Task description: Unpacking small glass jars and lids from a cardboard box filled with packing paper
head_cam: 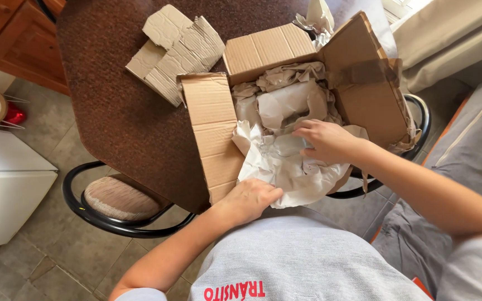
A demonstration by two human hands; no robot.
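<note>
An open cardboard box [358, 83] sits at the near edge of a dark brown table [118, 111], its flaps folded outward. Crumpled white and beige packing paper [285, 100] fills it and spills over the near side. My left hand [246, 199] grips the near lower edge of the box where the white paper [285, 173] hangs out. My right hand [323, 140] reaches into the box from the right, fingers curled into the white paper. Whatever lies under the paper is hidden.
Torn corrugated cardboard pieces [177, 50] lie on the table behind the box. A black-framed chair with a woven seat [119, 198] stands under the table's left edge. White cabinets [6, 184] are at the left, a grey sofa [470, 145] at the right.
</note>
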